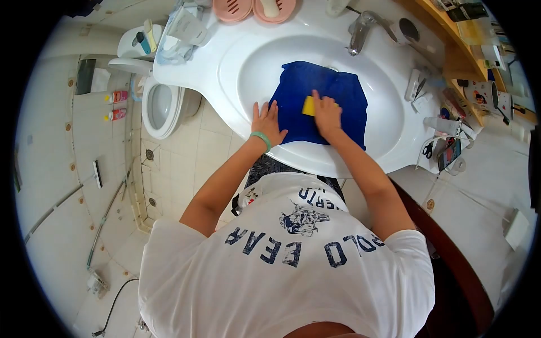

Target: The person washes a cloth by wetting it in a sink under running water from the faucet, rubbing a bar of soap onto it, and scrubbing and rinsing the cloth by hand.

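A dark blue cloth (298, 84) is spread across the white sink basin (256, 73), its lower edge lying over the front rim. My left hand (269, 124), with a green bangle at the wrist, rests flat at the cloth's left edge, fingers apart. Over the middle of the cloth, my right hand (328, 115) grips a yellow block (308, 106) pressed against the fabric. Whether the block is soap or a sponge I cannot tell, as the fingers cover part of it.
A chrome faucet (359, 36) stands behind the basin. Two pink soap dishes (232, 10) sit on the back counter, one holding a pale bar. A phone (449, 154) and scissors (428, 150) are at the right end. The toilet (160, 107) is to the left.
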Tool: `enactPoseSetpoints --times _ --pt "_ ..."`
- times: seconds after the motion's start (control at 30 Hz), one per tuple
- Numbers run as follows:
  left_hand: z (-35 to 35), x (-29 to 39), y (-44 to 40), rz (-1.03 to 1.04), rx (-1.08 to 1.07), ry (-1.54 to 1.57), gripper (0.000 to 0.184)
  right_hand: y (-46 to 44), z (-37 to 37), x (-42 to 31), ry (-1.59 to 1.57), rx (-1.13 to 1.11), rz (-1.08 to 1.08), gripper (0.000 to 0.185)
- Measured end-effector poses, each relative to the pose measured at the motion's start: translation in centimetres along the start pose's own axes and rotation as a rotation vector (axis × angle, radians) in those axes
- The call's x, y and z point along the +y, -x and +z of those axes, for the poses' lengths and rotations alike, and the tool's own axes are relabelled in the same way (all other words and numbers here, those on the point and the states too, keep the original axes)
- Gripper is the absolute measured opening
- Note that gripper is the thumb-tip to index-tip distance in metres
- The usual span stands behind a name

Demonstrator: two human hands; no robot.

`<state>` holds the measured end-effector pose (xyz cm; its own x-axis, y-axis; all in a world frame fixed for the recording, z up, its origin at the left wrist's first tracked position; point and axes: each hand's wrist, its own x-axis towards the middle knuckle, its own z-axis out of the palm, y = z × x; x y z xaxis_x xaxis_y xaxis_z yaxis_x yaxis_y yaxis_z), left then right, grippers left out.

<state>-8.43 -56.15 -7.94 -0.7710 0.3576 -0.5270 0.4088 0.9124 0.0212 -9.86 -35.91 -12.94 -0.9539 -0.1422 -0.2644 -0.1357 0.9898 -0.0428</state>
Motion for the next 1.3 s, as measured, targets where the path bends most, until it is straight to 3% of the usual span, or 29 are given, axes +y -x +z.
enactPoseSetpoints --times 0.1,0.2,0.43,0.53,0.7,0.77,0.87,0.97,1.13,1.23,1.3 --pt "-0.2 0.2 0.1 -0.018 -0.020 -0.030 0.079 -2.3 1.2 -5.0 -0.139 0.087 -0.097 0.052" --pt "-0.8 0.1 0.4 -0.031 -0.033 -0.041 0.079 -2.3 1.3 -6.2 -0.116 0.036 -0.079 0.053" --pt "-0.8 0.1 0.4 -0.033 -0.050 -0.096 0.087 3.2 1.5 7.3 0.128 -0.034 0.014 0.061" --pt "-0.8 0.0 0.4 -0.032 -0.071 -0.079 0.093 3.8 -0.8 8.6 0.232 -0.135 0.054 0.064" --pt "-1.4 0.1 0.3 -0.039 -0.109 -0.072 0.099 1.8 -0.2 0.4 -0.059 0.026 -0.071 0.061" --pt "-1.6 0.1 0.3 -0.042 -0.119 -0.065 0.100 0.7 0.6 -3.9 -0.105 -0.003 -0.158 0.061" --pt "-1.6 -0.1 0.2 -0.039 -0.133 -0.038 0.101 0.9 -0.2 -4.6 -0.113 -0.067 -0.169 0.063" --pt "-1.8 -0.1 0.3 -0.041 -0.137 -0.043 0.101 2.5 0.2 1.1 0.004 -0.133 -0.073 0.066" --pt "-2.0 -0.2 0.5 -0.035 -0.126 -0.029 0.097 5.2 -0.9 10.3 0.239 -0.111 -0.118 0.072" --pt "-2.5 0.5 -0.7 -0.037 -0.116 0.002 0.086 4.4 -1.8 9.2 0.254 -0.088 -0.133 0.071" --pt "-1.1 0.7 -2.3 -0.044 -0.119 0.023 0.081 2.2 -1.2 6.3 0.111 0.044 -0.113 0.061"
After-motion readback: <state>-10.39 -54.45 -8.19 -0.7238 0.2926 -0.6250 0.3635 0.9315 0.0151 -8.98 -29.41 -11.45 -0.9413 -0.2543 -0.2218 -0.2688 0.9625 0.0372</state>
